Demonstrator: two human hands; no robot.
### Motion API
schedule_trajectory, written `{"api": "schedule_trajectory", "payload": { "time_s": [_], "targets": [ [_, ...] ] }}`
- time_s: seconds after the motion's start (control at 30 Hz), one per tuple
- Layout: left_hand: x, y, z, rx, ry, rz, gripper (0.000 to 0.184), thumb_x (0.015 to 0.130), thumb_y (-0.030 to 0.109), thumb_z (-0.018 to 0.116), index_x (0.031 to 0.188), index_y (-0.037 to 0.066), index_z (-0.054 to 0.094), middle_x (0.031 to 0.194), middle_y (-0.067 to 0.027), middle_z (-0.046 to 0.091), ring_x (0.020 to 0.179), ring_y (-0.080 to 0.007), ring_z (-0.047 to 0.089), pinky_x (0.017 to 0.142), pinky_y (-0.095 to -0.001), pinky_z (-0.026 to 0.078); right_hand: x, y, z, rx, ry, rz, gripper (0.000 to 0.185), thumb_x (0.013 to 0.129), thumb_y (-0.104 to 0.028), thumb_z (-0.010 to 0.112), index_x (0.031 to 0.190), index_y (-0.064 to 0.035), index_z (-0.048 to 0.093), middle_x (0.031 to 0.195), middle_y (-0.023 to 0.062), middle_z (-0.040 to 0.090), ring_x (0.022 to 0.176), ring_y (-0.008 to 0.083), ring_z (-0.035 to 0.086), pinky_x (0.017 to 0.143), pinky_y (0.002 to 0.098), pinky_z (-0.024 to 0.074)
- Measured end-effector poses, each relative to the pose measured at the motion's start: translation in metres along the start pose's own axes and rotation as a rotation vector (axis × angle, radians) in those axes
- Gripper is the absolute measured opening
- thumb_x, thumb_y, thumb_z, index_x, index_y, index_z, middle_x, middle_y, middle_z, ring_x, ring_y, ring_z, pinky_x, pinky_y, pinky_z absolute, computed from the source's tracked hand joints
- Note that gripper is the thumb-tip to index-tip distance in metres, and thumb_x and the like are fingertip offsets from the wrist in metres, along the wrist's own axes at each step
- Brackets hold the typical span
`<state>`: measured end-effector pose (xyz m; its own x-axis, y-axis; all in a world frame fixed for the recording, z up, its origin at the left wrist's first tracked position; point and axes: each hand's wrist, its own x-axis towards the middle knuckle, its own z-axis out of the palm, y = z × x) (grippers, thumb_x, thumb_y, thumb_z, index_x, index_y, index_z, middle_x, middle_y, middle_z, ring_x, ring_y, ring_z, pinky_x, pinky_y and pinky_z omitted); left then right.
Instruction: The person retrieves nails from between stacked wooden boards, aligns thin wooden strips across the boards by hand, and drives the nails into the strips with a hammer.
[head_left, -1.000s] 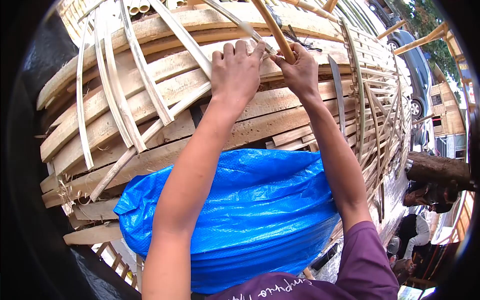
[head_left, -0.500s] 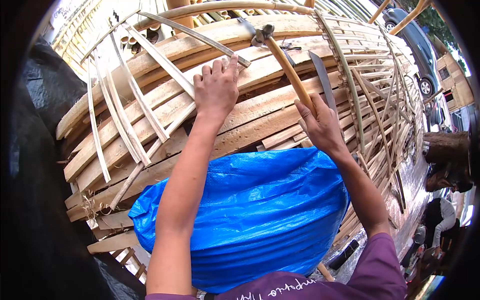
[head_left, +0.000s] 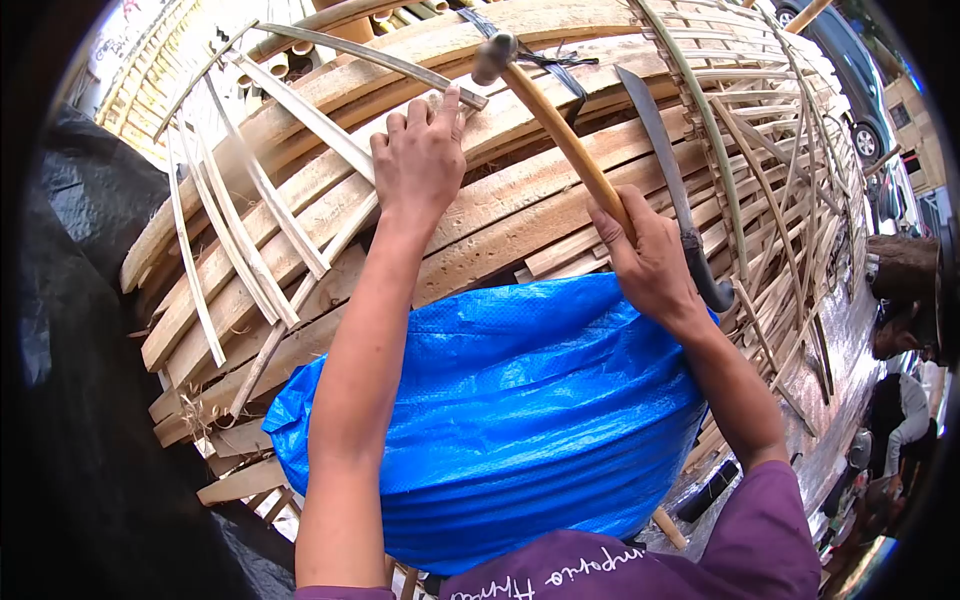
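Note:
My right hand (head_left: 648, 248) is wrapped round the wooden handle of a hammer (head_left: 565, 135), its metal head raised at the upper middle. Held under the fingertips of my left hand (head_left: 418, 155) is the end of a thin bamboo strip (head_left: 365, 53), which runs up and left to a frame of crossing strips (head_left: 285, 200). The hammer head is just right of that strip's end, apart from it. Beneath lie thick wooden planks (head_left: 480, 222). A machete (head_left: 662, 140) with a black handle lies on them, right of the hammer.
A blue tarp (head_left: 520, 400) covers my lap. Woven bamboo lattice (head_left: 770, 150) spreads at the right. Black sheeting (head_left: 90, 350) hangs at the left. Another person (head_left: 903, 415) is at the far right, below a parked car (head_left: 850, 80).
Both hands were together at the strip and hammer; my right hand has since moved down and right along the handle. My left hand has shifted slightly left and down, still at the strip.

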<state>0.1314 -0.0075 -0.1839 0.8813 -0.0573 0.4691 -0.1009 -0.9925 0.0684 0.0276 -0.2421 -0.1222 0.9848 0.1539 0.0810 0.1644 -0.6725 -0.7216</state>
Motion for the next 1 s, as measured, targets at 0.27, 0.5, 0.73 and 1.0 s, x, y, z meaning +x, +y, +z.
{"api": "schedule_trajectory", "payload": {
  "time_s": [0.27,0.5,0.73,1.0],
  "targets": [
    [0.004,0.001,-0.001,-0.035,-0.047,-0.027,0.039,0.099,0.032,0.051,0.136,0.021,0.058,0.12,-0.0085,0.062,0.108,-0.0282,0.059,0.087,-0.0473,0.045,0.006,0.016,0.006,-0.045,0.061,-0.051,0.023,0.099,-0.023,0.058,0.097,-0.0009,0.052,0.059,0.0209,0.054,0.052,0.0414,0.054,0.049,0.0468,0.0376],
    [0.005,0.002,-0.006,-0.054,-0.071,-0.027,0.039,0.099,0.032,0.051,0.135,0.02,0.059,0.12,-0.0079,0.062,0.109,-0.0289,0.059,0.088,-0.0498,0.046,0.006,0.035,0.02,-0.062,0.025,-0.116,0.021,0.099,-0.023,0.057,0.098,-0.0022,0.053,0.056,0.0202,0.053,0.05,0.0401,0.055,0.047,0.0462,0.0377],
    [0.003,-0.002,0.003,-0.016,0.007,0.024,0.04,0.099,0.034,0.05,0.136,0.02,0.058,0.119,-0.0087,0.062,0.109,-0.0303,0.059,0.088,-0.0497,0.045,0.002,0.013,0.011,0.048,0.058,-0.059,0.021,0.099,-0.021,0.058,0.096,-0.0026,0.049,0.057,0.0196,0.054,0.051,0.0388,0.056,0.047,0.0459,0.0372],
    [0.003,0.0,0.001,-0.008,-0.031,0.005,0.04,0.1,0.035,0.049,0.136,0.02,0.058,0.116,-0.0084,0.062,0.108,-0.0292,0.059,0.087,-0.0489,0.045,0.002,0.015,0.006,0.077,0.073,-0.041,0.021,0.099,-0.021,0.057,0.095,-0.0015,0.051,0.058,0.0216,0.053,0.05,0.0379,0.056,0.048,0.047,0.0376]
  ]
}}
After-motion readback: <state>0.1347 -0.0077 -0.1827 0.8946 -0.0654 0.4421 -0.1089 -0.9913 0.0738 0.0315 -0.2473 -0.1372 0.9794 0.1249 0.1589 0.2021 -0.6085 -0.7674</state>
